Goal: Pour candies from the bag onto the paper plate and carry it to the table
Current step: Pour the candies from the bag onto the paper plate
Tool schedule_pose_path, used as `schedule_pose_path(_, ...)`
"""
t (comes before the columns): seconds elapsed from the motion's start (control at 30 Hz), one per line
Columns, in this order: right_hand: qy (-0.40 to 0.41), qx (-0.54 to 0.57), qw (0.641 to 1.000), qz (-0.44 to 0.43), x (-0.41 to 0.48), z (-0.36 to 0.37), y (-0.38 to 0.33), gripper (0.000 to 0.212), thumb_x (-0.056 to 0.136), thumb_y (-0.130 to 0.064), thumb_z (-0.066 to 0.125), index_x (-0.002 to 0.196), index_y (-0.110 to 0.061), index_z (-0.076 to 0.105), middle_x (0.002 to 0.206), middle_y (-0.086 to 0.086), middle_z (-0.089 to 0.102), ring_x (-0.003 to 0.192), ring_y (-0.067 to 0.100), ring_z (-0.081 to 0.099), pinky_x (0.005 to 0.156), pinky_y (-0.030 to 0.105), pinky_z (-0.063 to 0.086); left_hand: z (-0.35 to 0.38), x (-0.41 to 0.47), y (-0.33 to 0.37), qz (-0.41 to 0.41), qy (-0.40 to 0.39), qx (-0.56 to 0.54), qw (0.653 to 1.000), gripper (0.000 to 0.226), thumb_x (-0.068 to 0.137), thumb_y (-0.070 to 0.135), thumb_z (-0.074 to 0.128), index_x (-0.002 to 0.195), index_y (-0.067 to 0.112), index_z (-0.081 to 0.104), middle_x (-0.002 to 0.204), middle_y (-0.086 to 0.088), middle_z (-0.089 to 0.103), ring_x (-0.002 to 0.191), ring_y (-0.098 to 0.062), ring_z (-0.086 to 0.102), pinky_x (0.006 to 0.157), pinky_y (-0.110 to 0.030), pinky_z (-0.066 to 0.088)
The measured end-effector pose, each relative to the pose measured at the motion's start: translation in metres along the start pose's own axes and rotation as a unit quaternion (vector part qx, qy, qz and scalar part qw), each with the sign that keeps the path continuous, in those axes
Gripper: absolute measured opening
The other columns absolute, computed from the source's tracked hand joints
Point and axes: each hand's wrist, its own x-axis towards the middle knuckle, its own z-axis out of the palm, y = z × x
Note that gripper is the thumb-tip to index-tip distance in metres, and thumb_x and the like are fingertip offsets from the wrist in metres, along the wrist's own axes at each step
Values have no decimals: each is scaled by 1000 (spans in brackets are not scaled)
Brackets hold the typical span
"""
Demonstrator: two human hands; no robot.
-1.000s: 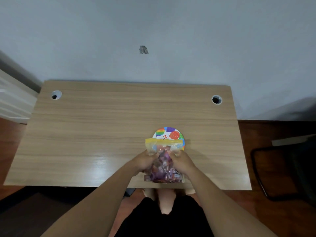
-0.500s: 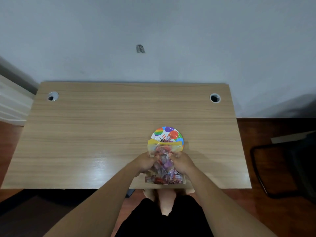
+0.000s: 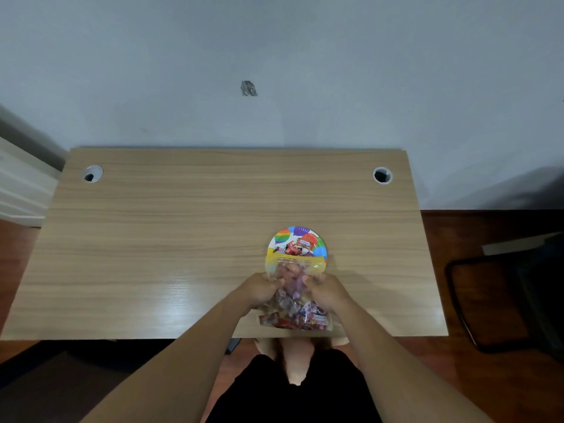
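Pour underway — left hand (image 3: 259,290) and right hand (image 3: 328,290) both clamp the candy bag (image 3: 294,300), mouth tipped over the paper plate (image 3: 297,241) on the desk (image 3: 183,239); few candies (image 3: 294,248) out, most bagged — carry pending.

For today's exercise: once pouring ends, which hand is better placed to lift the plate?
Probably right: the right hand grips the bag nearer the plate, which sits slightly right of centre.
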Motion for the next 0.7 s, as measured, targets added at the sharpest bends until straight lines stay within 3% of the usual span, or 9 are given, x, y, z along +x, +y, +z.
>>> schedule_pose_path(0.07,2,12,1000,12,-1,-1,1,38,107,-37,60,116,-7,81,117,17,82,112,35,76,98,40,57,1,0,0,4,-4,13,1000,40,99,45,65,120,13,78,109,-9,80,100,-32,75,84,-37,55)
schedule_pose_path(0.17,2,9,1000,14,-2,-3,3,40,106,-39,60,111,-6,82,114,19,82,110,37,76,93,39,57,3,0,-1,14,8,39,999,45,98,47,66,117,9,79,93,-8,71,81,-25,59,74,-33,42)
schedule_pose_path(0.27,6,17,1000,15,-5,-6,5,40,106,-38,61,110,-5,83,113,18,82,109,36,76,93,37,57,6,-1,0,12,2,22,1000,43,99,47,66,116,9,80,104,-13,83,82,-25,65,73,-32,43)
schedule_pose_path(0.37,10,25,999,19,-7,-9,7,39,106,-36,62,111,-3,83,114,19,82,109,35,77,92,38,57,8,-3,2,14,-2,6,1000,40,102,39,64,117,4,78,115,-23,81,84,-26,67,70,-31,44)
schedule_pose_path(0.47,17,39,999,26,-8,-12,9,35,104,-32,64,109,-3,83,113,19,83,100,33,78,80,32,51,11,-5,3,22,-3,9,1000,39,102,39,64,117,6,79,115,-24,80,83,-26,65,64,-28,43)
schedule_pose_path(0.6,19,69,997,35,-11,-14,11,29,103,-25,65,106,-2,82,111,21,83,89,29,75,78,33,50,13,-6,5,21,-11,1,1000,37,103,38,64,114,7,80,111,-25,81,84,-26,60,59,-28,37)
schedule_pose_path(0.7,18,98,994,42,-15,-16,12,27,103,-25,65,107,-5,81,108,17,84,88,31,75,78,36,50,13,-8,5,19,-14,-1,1000,36,102,39,66,113,9,82,111,-24,81,85,-26,58,63,-30,38)
